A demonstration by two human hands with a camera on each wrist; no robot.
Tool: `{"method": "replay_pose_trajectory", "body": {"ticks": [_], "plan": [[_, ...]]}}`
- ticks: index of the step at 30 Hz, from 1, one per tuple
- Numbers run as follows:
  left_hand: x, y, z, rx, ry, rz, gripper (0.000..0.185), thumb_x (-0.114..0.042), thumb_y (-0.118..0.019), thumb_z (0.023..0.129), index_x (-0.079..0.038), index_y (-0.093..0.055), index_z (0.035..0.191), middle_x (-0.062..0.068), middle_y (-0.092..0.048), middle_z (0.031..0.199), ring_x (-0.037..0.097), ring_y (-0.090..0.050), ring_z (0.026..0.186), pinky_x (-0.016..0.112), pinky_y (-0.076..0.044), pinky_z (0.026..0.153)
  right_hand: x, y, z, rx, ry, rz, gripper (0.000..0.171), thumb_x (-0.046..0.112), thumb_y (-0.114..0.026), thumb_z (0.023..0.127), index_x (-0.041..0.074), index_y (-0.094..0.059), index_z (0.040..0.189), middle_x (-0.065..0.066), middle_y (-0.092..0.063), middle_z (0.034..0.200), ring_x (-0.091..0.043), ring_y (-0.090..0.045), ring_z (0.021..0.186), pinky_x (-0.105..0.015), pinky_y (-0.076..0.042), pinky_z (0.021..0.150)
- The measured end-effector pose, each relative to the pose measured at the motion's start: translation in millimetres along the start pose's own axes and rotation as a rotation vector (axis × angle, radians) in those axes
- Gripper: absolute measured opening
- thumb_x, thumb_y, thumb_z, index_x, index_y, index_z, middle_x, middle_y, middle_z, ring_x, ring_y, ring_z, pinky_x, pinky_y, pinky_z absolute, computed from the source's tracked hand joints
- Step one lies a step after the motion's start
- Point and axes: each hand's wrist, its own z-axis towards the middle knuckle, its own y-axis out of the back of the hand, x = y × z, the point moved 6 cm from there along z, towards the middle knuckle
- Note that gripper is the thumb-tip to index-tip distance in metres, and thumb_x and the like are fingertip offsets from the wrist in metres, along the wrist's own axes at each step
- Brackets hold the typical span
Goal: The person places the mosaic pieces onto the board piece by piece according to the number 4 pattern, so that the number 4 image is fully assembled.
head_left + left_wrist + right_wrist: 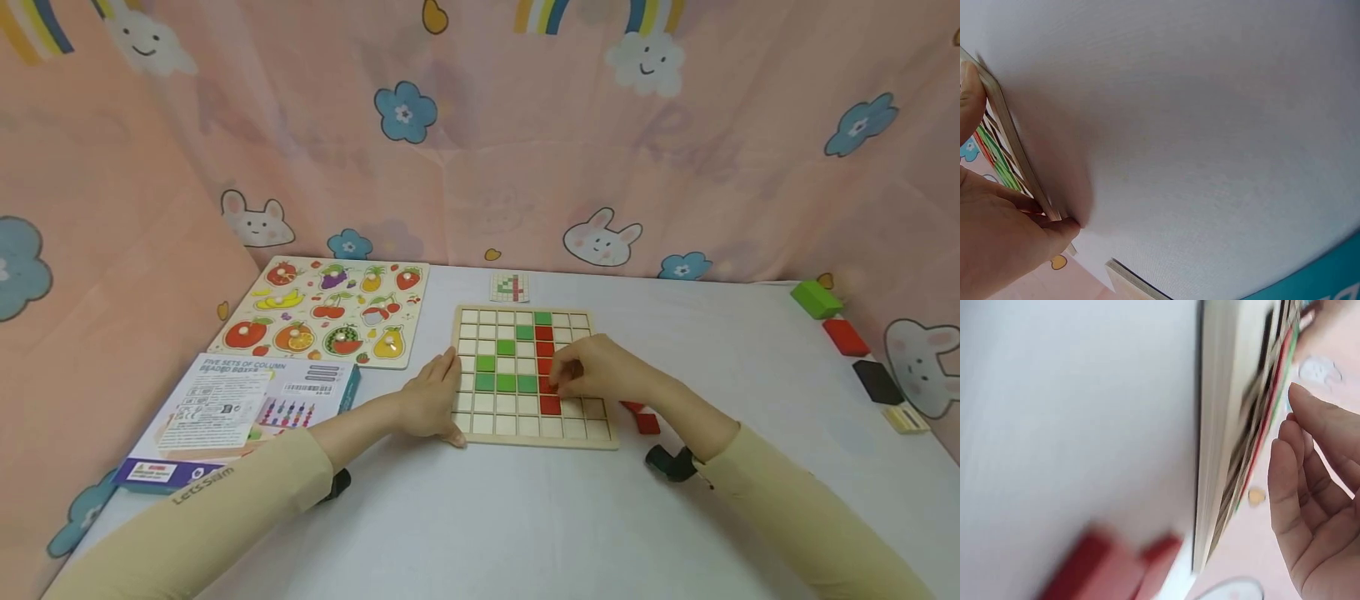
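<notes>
A wooden grid board (502,427) lies flat on the table, with green tiles (485,364) in a stepped shape and a column of red tiles (550,405). My left hand (429,398) rests against the board's left edge, fingers mostly straight and thumb by the near corner. In the left wrist view its fingertips (1063,228) touch the edge. Over the red column is my right hand (596,368), its bent fingertips close to the tiles. In the right wrist view no piece shows between thumb and fingers. Loose red pieces (645,421) lie beside the board, near the right forearm.
A small pattern card (510,288) lies behind the board. To the left are a fruit puzzle board (390,308) and a boxed bead set (300,396). Green (816,300), red (846,337), black (877,382) and pale (905,419) pieces line the right side.
</notes>
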Motion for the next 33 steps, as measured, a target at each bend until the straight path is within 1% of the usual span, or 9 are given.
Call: {"method": "replay_pose_trajectory", "body": {"ticks": [5,9,12,15,17,20,27,31,33], "plan": [[-0.8,0.7,0.2,-0.009,0.001,-0.002,0.123,-0.037,-0.085,0.074,0.01,-0.005,0.155,0.025,0.005,0.166,0.044,-0.002,0.155,0.061,-0.02,0.122,-24.3,19.5,-12.5,-0.002,-0.076,0.007,0.004,0.014,-0.076,0.084,0.015,-0.073,0.087,0.002,-0.066,0.079,-0.016,-0.056,0.077,-0.025,-0.05,0.066],[-0.5,0.0,1.3,-0.008,0.004,0.006,0.124,-0.038,-0.085,0.073,0.009,-0.004,0.155,0.024,0.006,0.166,0.043,-0.002,0.155,0.06,-0.021,0.122,-48.0,31.5,-25.2,0.034,-0.112,0.006,0.004,0.013,-0.074,0.084,0.014,-0.075,0.088,0.002,-0.069,0.081,-0.015,-0.058,0.078,-0.023,-0.05,0.067],[-0.3,-0.2,1.9,-0.008,0.003,0.006,0.124,-0.038,-0.085,0.073,0.009,-0.004,0.155,0.024,0.006,0.166,0.043,-0.001,0.155,0.06,-0.021,0.122,-64.5,36.1,-34.8,0.089,-0.136,0.021,0.014,0.007,-0.07,0.083,0.016,-0.076,0.091,0.001,-0.071,0.088,-0.016,-0.057,0.081,-0.024,-0.05,0.07],[0.2,-0.3,2.0,-0.009,0.005,0.003,0.124,-0.038,-0.085,0.073,0.009,-0.004,0.155,0.024,0.006,0.166,0.043,-0.001,0.155,0.062,-0.021,0.121,-75.9,36.7,-42.5,0.148,-0.15,0.043,0.024,0.003,-0.073,0.077,0.019,-0.076,0.094,0.001,-0.072,0.096,-0.018,-0.057,0.086,-0.026,-0.05,0.073],[0.1,-0.2,1.9,-0.009,0.005,0.001,0.124,-0.038,-0.085,0.073,0.009,-0.004,0.155,0.024,0.006,0.166,0.043,-0.001,0.155,0.062,-0.021,0.121,-81.7,35.0,-46.1,0.18,-0.156,0.062,0.027,0.004,-0.077,0.075,0.021,-0.076,0.095,0.0,-0.07,0.099,-0.019,-0.056,0.088,-0.026,-0.05,0.074],[0.1,0.0,1.6,-0.006,0.007,0.001,0.124,-0.038,-0.085,0.073,0.008,-0.004,0.155,0.024,0.006,0.166,0.043,-0.001,0.155,0.062,-0.02,0.121,-86.7,31.7,-48.7,0.202,-0.151,0.069,0.028,0.008,-0.083,0.072,0.025,-0.076,0.094,0.002,-0.068,0.098,-0.019,-0.054,0.09,-0.025,-0.05,0.074],[-0.4,-0.4,1.4,-0.002,0.006,0.008,0.124,-0.039,-0.084,0.074,0.008,-0.003,0.155,0.024,0.007,0.166,0.043,-0.001,0.155,0.061,-0.02,0.122,-86.6,29.9,-48.3,0.19,-0.137,0.035,0.021,0.008,-0.081,0.073,0.019,-0.069,0.086,0.0,-0.065,0.088,-0.018,-0.056,0.08,-0.027,-0.05,0.069],[0.0,-0.5,1.2,-0.002,0.009,0.005,0.124,-0.039,-0.084,0.074,0.008,-0.003,0.155,0.024,0.007,0.166,0.043,0.0,0.155,0.062,-0.02,0.122,-83.4,35.2,-45.7,0.146,-0.162,-0.004,0.015,0.009,-0.078,0.077,0.017,-0.065,0.079,0.002,-0.066,0.082,-0.018,-0.056,0.081,-0.028,-0.05,0.071],[-0.1,-0.3,1.2,-0.002,0.01,0.005,0.124,-0.039,-0.084,0.074,0.008,-0.003,0.155,0.024,0.007,0.166,0.043,0.0,0.155,0.062,-0.02,0.122,-78.8,38.3,-43.5,0.113,-0.158,-0.008,0.013,0.011,-0.077,0.08,0.017,-0.066,0.078,0.003,-0.066,0.08,-0.016,-0.056,0.08,-0.027,-0.049,0.07]]}}
